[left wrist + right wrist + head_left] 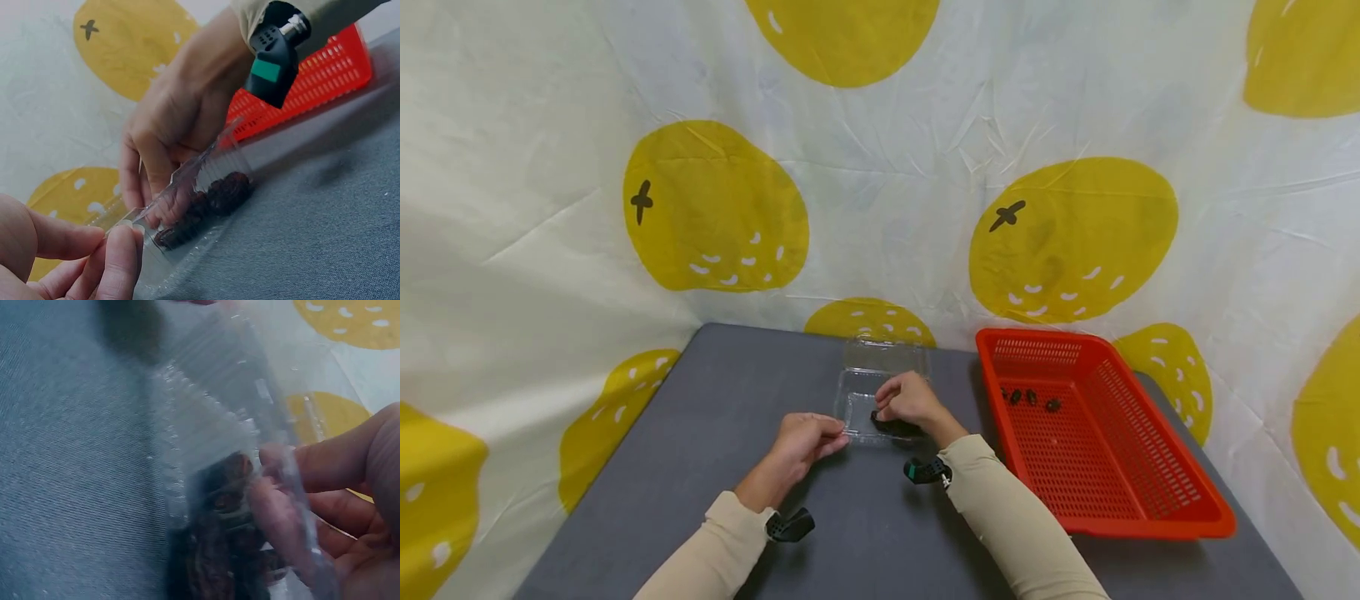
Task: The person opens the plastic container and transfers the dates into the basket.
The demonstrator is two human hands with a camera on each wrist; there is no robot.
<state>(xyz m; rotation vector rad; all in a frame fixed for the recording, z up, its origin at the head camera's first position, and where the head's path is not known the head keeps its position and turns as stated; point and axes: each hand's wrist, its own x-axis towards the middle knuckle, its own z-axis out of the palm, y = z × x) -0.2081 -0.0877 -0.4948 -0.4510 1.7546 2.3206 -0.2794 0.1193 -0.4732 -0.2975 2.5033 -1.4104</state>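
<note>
A clear plastic clamshell box [859, 408] lies on the table with its lid [886, 357] raised at the back. My left hand [805, 437] pinches the box's front left corner between thumb and fingers. Inside, at the right side, dark wrinkled dried dates [229, 194] lie together. Reaching over the wall, my right hand [913, 404] has its fingertips down in the box. In the right wrist view, the thumb and index finger close on the end of a dried date [237, 467]; the clear wall partly blurs that contact.
To the right stands a red perforated basket [1120, 529], with several dark dried dates [1053, 405] near its far left side. A grey table [722, 392] lies under everything. White cloth with yellow fruit prints [880, 242] hangs behind the table.
</note>
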